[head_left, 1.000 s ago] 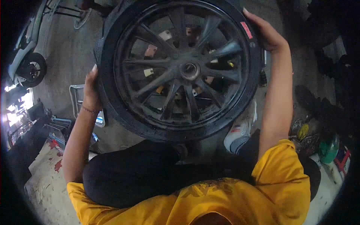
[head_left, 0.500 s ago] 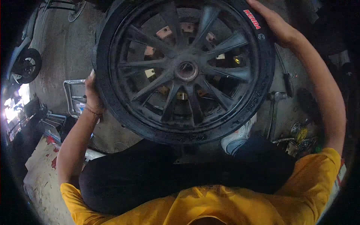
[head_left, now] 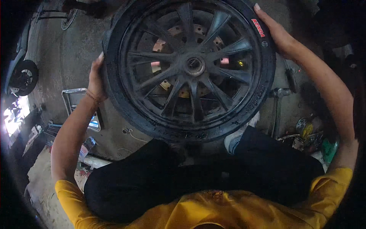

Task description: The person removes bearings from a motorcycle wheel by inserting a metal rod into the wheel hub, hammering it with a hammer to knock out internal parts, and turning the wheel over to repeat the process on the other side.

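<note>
Between my hands is a large black motorcycle wheel point(head_left: 152, 72), its spoked face turned toward me. The tyre point(head_left: 114, 76) is mounted on the rim, and a brake disc point(head_left: 196, 29) shows behind the spokes. A bare metal hub bore sits in the middle. My left hand point(head_left: 97, 81) grips the tyre's left side, thumb up along the edge and the other fingers hidden behind. On the upper right side, my right hand point(head_left: 281, 38) presses against the tread, with one fingertip reaching past the top; its other fingers are mostly out of sight.
A metal tray point(head_left: 65, 100) lies on the floor left of my arm. At the right are a hammer point(head_left: 279, 93) and a heap of small parts point(head_left: 303, 133). Another motorcycle's wheel point(head_left: 25, 78) stands at far left. My shoe point(head_left: 231, 142) shows below the tyre.
The wheel has shifted slightly and looks a little smaller, with its hub a bit further right and up. Both hands have stayed on the tyre and moved with it.
</note>
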Demonstrator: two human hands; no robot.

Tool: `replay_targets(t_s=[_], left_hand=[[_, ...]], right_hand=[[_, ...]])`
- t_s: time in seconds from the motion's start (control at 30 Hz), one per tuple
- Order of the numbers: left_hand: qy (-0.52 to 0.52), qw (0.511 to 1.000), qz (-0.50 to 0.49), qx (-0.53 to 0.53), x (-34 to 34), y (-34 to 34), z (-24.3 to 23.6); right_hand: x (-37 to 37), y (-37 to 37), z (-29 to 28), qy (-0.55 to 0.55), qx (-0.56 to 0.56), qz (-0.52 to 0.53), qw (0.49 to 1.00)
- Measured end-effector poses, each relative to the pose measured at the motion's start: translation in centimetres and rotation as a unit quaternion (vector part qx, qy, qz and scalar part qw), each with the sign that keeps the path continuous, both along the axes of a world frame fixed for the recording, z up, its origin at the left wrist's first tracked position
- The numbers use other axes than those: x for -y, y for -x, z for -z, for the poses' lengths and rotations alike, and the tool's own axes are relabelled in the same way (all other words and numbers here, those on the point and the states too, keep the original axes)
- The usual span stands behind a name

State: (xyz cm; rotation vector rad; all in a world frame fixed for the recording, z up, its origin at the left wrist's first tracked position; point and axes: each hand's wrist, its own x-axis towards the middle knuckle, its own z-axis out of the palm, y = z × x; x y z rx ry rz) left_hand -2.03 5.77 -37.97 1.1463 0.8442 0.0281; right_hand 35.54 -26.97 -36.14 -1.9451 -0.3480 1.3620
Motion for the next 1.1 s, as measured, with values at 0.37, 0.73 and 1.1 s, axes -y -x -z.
replay_targets(t_s=[0.37, 0.73, 1.1], left_hand=[[0.065, 0.994, -0.041, -0.082, -1.2, 1.2, 1.8], [0.126, 0.991, -0.032, -0.036, 1.5, 1.0, 1.4], [0.057, 0.998, -0.03, -0.022, 2.4, -1.5, -2.7]], right_hand=[[-3.7, 1.6, -4.5, 0.085, -0.052, -0.089, 0.991], [-1.0, -0.5, 0.1, 0.043, 0.109, -0.09, 0.989], [-0.3, -3.2, 4.7, -0.042, 0.212, -0.042, 0.976]])
